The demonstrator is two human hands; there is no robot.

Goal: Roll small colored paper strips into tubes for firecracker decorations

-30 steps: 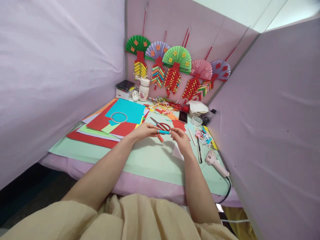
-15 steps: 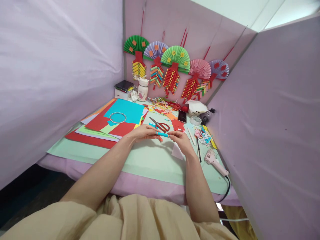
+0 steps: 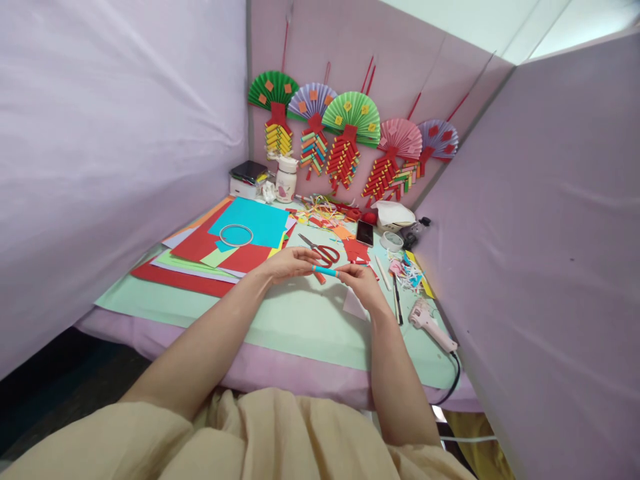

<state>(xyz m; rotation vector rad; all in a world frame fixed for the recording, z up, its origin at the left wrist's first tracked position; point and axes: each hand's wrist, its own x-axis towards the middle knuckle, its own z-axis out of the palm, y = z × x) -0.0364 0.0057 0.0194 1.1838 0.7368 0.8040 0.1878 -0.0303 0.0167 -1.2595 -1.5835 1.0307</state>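
A small rolled blue paper tube (image 3: 325, 271) spans the gap between my two hands, a little above the table. My left hand (image 3: 294, 265) pinches its left end, and my right hand (image 3: 359, 280) pinches the right end. Just behind lie scissors (image 3: 326, 254) with red handles, their blades pointing away to the left. A short red-orange roll (image 3: 320, 278) rests on the table below the tube. Beside my right wrist is a pale folded piece of paper (image 3: 354, 304).
Stacked coloured paper (image 3: 250, 217) with a ring (image 3: 236, 235) on it lies left. To the right are a pen (image 3: 397, 300), paper scraps (image 3: 407, 272) and a glue gun (image 3: 430, 323). A phone (image 3: 365, 233) and tape roll (image 3: 391, 241) lie behind. Paper fans (image 3: 351, 113) hang on the wall.
The blue piece seen by my left fingers near the scissors no longer shows. Both hands keep hold of the tube in nearly the same place, with slight finger movement.
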